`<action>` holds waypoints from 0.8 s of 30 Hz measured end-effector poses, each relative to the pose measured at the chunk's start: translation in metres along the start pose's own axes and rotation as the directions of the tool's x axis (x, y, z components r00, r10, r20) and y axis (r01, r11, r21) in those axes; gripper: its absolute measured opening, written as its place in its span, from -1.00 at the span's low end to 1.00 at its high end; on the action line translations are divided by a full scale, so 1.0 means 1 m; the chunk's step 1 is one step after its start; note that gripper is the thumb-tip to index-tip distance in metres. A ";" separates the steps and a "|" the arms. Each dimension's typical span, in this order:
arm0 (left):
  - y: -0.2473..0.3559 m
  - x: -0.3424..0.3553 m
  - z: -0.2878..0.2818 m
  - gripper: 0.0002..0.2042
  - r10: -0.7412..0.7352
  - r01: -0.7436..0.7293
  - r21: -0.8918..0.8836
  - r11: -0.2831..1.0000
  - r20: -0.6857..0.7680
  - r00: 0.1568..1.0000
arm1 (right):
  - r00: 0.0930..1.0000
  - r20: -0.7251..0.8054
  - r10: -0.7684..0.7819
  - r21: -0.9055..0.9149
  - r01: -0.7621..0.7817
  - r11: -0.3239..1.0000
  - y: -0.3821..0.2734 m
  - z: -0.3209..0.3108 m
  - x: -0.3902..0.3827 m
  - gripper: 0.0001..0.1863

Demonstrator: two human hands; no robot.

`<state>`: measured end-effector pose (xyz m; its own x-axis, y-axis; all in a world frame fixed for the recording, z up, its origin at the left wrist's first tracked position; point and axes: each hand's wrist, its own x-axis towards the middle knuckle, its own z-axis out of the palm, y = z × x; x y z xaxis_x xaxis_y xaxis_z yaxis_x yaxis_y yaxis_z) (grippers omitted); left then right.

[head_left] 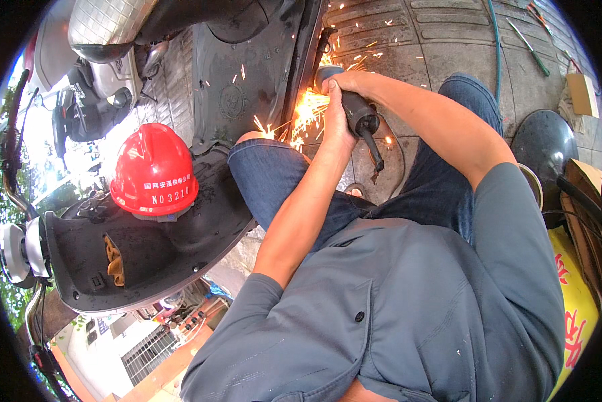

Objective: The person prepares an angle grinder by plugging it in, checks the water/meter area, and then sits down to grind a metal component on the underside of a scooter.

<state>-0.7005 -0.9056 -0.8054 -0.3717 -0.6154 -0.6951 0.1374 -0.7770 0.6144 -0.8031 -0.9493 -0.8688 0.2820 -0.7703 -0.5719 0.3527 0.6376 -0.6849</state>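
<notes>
Both my hands are wrapped round a dark angle grinder [360, 114], close to the edge of a scooter's black footboard [237, 110]. My left hand [339, 120] grips the side of its body. Nearer the front end, my right hand [348, 82] closes over the tool. Bright orange sparks [307, 110] spray from beside the grinder's head, toward my left knee and over the footboard. Glare and my hands hide the disc and the exact spot it touches. A cord trails from the grinder's rear end.
On the scooter at left sits a red hard hat [155, 171]; brown gloves [114, 261] fill a pocket below it. A blue hose [496, 50] crosses the paving. At right are a green-handled tool [541, 65], a small box [583, 95], a black rounded object [544, 144] and a yellow bag [572, 295].
</notes>
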 end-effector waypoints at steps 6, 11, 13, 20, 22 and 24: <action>0.003 0.005 -0.008 -0.32 -0.038 0.038 0.014 0.999 0.015 0.999 | 0.980 -0.196 0.010 -0.084 -0.027 0.996 -0.003 0.007 -0.005 -0.76; 0.002 -0.015 0.004 -0.27 -0.109 0.105 0.056 0.993 0.068 0.992 | 0.932 -0.329 0.155 -0.089 -0.194 0.977 -0.028 0.019 -0.065 -0.56; -0.005 -0.016 -0.002 -0.27 -0.148 0.141 0.077 0.987 0.096 0.984 | 0.945 -0.298 0.137 -0.095 -0.172 0.980 -0.021 0.016 -0.066 -0.60; -0.006 -0.024 0.005 -0.29 -0.093 0.091 0.042 0.995 0.054 0.994 | 0.969 -0.228 0.098 -0.015 -0.104 0.994 -0.021 0.024 -0.077 -0.65; -0.004 -0.024 0.006 -0.30 -0.064 0.062 0.027 0.998 0.048 0.997 | 0.968 -0.228 0.105 -0.025 -0.114 0.993 -0.030 0.030 -0.083 -0.66; -0.004 -0.022 0.002 -0.31 -0.054 0.054 0.004 0.999 0.044 0.998 | 0.969 -0.226 0.103 -0.092 -0.126 0.988 -0.031 0.030 -0.075 -0.65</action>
<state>-0.6946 -0.8884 -0.7922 -0.4184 -0.5663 -0.7101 0.1134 -0.8083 0.5777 -0.8083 -0.9119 -0.7913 0.1078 -0.6786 -0.7265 0.2309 0.7279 -0.6456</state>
